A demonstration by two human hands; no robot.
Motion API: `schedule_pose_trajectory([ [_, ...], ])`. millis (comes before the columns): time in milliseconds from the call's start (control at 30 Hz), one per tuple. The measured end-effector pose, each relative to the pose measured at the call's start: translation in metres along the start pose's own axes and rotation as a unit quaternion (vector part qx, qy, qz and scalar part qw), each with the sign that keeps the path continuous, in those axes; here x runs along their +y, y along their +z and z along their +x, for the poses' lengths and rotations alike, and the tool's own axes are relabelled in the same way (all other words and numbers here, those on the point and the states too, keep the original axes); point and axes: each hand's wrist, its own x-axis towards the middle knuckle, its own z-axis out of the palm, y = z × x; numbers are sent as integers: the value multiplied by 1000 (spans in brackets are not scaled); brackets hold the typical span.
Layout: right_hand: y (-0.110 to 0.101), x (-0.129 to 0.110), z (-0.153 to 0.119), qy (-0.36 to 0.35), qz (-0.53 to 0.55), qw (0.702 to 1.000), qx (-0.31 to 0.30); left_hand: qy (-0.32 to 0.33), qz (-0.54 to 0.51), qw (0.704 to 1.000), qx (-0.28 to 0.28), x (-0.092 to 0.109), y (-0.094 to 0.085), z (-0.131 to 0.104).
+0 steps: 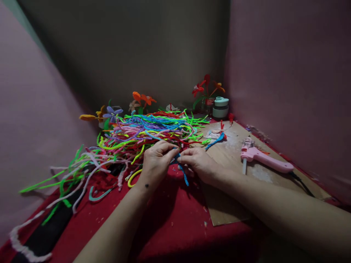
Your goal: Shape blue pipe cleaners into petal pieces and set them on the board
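Note:
A blue pipe cleaner (pixel 184 174) is pinched between both hands near the middle of the view, its loose end hanging down over the red cloth. My left hand (pixel 159 160) has thumb and forefinger closed on its upper part. Close beside it, my right hand (pixel 200 162) is closed on the same piece, fingertips nearly touching those of the left. Behind the hands lies a large heap of coloured pipe cleaners (pixel 153 128). Another blue twisted piece (pixel 215 141) with a red part rests on the brown board (pixel 222 213).
At the right, a pink glue gun (pixel 268 160) lies on the board with its black cord trailing. Fuzzy flowers (pixel 144 98) and a lidded pale green jar (pixel 220 107) stand at the back. Red cloth (pixel 175 226) covers the table; a pink wall (pixel 290 73) rises at the right.

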Motion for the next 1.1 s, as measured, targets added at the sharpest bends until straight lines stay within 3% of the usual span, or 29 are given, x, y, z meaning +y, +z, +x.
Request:
schedule_pose_trajectory([
  [333,-2,2,2,-25,-19,999,6,-130,-178,971,-94,-6,-7,-3],
  [533,0,1,3,-82,-26,994,69,-125,-122,981,-82,1,-3,-8],
  [767,1,0,-1,-134,-72,981,119,-137,-146,979,-36,5,1,-13],
  [1100,-2,-2,-1,-131,-129,977,107,-141,-186,972,10,-7,11,-16],
])
